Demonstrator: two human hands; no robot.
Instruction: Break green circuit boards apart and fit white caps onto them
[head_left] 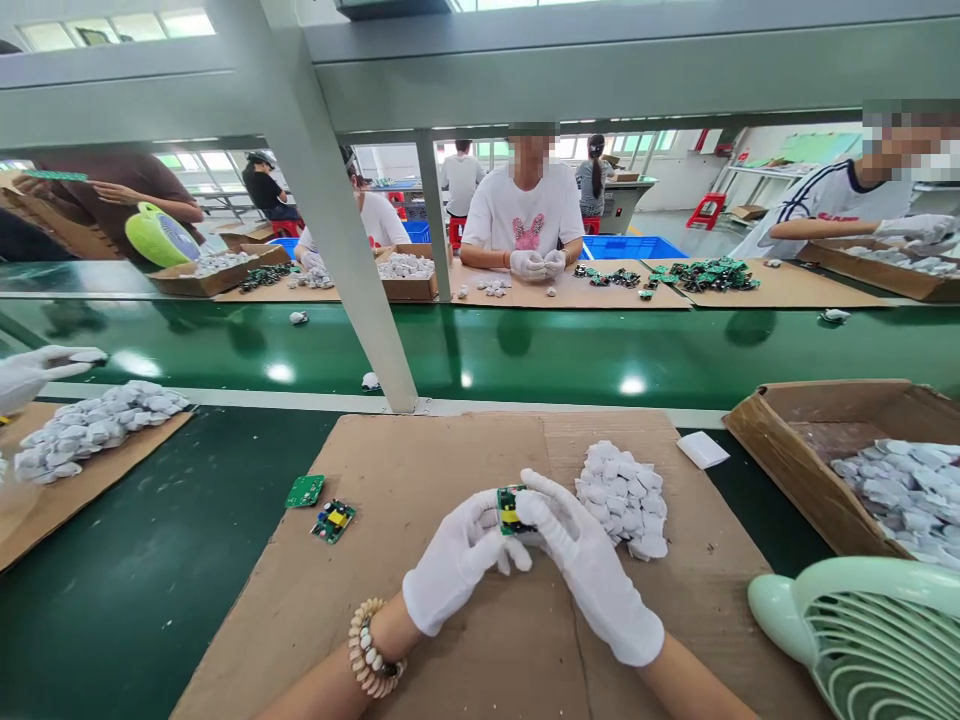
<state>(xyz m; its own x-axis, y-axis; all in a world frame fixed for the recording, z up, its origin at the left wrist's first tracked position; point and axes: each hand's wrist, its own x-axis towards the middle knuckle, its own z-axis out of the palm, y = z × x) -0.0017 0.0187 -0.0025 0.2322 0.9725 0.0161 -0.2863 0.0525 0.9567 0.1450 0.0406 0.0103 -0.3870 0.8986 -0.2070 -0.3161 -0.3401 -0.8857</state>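
Both my hands wear white gloves and meet over the cardboard sheet [420, 460]. My left hand [461, 560] grips a small green circuit board [511, 510] with a yellow part on it. My right hand [581, 560] closes on the same board from the other side, its fingers covering part of it. Something white shows under the board, but I cannot make out what it is. To the left on the cardboard lie two more circuit boards, one plain green side up [304, 491], one showing its components [333, 521]. Right of my hands sits a pile of white wrapped pieces [622, 500].
A cardboard box [787, 480] of white pieces stands at right, behind a pale green fan [877, 630]. A green conveyor belt [525, 350] runs across, beyond a slanting metal post [337, 200]. Co-workers sit opposite; a co-worker's gloved hand [37, 375] is at left.
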